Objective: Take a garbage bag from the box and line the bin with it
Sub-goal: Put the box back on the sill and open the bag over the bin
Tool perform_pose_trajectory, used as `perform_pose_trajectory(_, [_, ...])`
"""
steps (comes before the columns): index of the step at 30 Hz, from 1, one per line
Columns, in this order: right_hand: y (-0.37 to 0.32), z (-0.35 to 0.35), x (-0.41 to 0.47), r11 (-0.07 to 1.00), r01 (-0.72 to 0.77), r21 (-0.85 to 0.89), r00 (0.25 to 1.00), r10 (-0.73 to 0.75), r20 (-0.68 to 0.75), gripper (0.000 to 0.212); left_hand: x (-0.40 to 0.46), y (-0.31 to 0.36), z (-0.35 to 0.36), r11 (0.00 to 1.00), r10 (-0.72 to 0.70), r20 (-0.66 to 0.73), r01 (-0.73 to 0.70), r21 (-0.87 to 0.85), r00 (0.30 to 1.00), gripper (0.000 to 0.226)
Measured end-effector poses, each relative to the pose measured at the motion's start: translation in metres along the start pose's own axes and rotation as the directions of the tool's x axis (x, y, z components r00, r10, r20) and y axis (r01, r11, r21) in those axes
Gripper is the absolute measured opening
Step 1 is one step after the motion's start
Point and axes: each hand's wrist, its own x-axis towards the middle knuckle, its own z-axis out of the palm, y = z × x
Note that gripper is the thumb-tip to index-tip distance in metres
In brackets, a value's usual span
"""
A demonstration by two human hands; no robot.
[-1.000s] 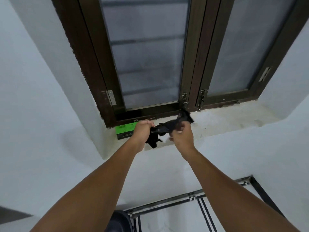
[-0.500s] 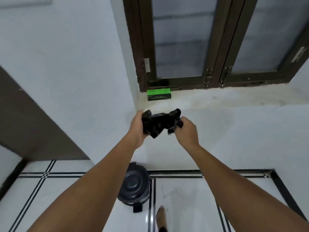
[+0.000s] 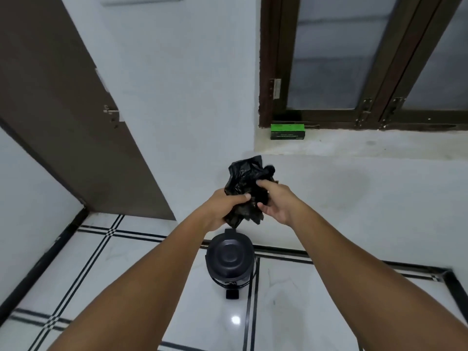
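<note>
Nearest the camera, two bare forearms reach forward from the bottom corners over a glossy white tiled floor (image 3: 291, 307) crossed by thin black double lines. On that floor, just beyond the arms and between them, stands the bin (image 3: 230, 260), a small round dark container with its smooth domed lid shut and a black foot pedal (image 3: 232, 294) sticking out toward the viewer. Above the bin, in the air, the garbage bag (image 3: 244, 183) is a crumpled wad of thin, shiny black plastic, creased all over and not yet opened out; its long axis runs roughly near to far, with the fuller end pointing away toward the wall and a ragged tail hanging at the near end. The left hand (image 3: 222, 209) is curled around the bag's near left side, thumb pressed over the plastic. The right hand (image 3: 274, 201) pinches the right side, fingers dug into the folds. Farther off, on the rough pale window ledge (image 3: 367, 145), lies the box (image 3: 287, 131), a small green rectangular carton with dark print, long side left to right, at the ledge's left end, against the dark wooden window frame (image 3: 268, 72) with frosted panes. A brown door (image 3: 63, 110) stands at the far left.
</note>
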Motion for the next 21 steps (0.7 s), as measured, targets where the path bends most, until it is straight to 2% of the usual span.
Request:
perform_pose_trajectory(3, [0.011,0.032,-0.005,0.987,-0.004,-0.161,1.000,0.007,0.020,0.043,-0.009,0.003,-0.028,0.989,-0.037,-0.106,0.021,-0.148,0.994,0.032])
perform_pose_trajectory(6, [0.022,0.055,-0.007,0.980,-0.061,-0.189,0.994,0.078,0.080,0.050,-0.012,0.004,-0.049,0.964,-0.055,-0.186,0.003,-0.267,0.981,0.030])
perform_pose_trajectory(8, [0.030,0.072,-0.007,0.987,-0.039,-0.155,0.995,0.053,0.085,0.037,-0.015,0.002,-0.062,0.961,-0.062,-0.232,-0.005,-0.276,0.971,0.029])
perform_pose_trajectory(10, [0.035,0.087,-0.009,0.994,0.046,-0.103,0.999,-0.043,0.031,0.015,-0.017,-0.003,-0.075,0.967,-0.077,-0.263,0.007,-0.254,0.962,0.030])
perform_pose_trajectory(12, [0.037,0.097,-0.009,0.986,0.123,-0.109,0.991,-0.128,-0.041,0.010,-0.016,-0.009,-0.086,0.969,-0.100,-0.297,0.026,-0.244,0.950,0.037])
perform_pose_trajectory(13, [0.038,0.099,-0.010,0.979,0.155,-0.133,0.984,-0.164,-0.063,0.011,-0.015,-0.012,-0.089,0.977,-0.103,-0.338,0.031,-0.211,0.935,0.049])
perform_pose_trajectory(14, [0.038,0.103,-0.011,0.972,0.181,-0.152,0.978,-0.194,-0.080,0.014,-0.015,-0.015,-0.092,0.993,-0.083,-0.404,0.043,-0.107,0.911,0.066])
perform_pose_trajectory(16, [0.038,0.106,-0.014,0.963,0.216,-0.161,0.966,-0.235,-0.108,0.018,-0.018,-0.019,-0.094,0.959,0.101,-0.534,0.061,0.278,0.840,0.093])
perform_pose_trajectory(18, [0.036,0.109,-0.018,0.954,0.251,-0.163,0.954,-0.272,-0.126,0.020,-0.026,-0.020,-0.095,0.837,0.350,-0.542,0.005,0.547,0.764,0.089])
perform_pose_trajectory(19, [0.036,0.110,-0.019,0.950,0.266,-0.163,0.949,-0.288,-0.132,0.021,-0.029,-0.018,-0.096,0.810,0.408,-0.473,-0.071,0.582,0.781,0.080])
perform_pose_trajectory(21, [0.035,0.111,-0.022,0.944,0.279,-0.174,0.943,-0.304,-0.138,0.026,-0.033,-0.014,-0.096,0.875,0.346,-0.272,-0.204,0.440,0.898,0.053])
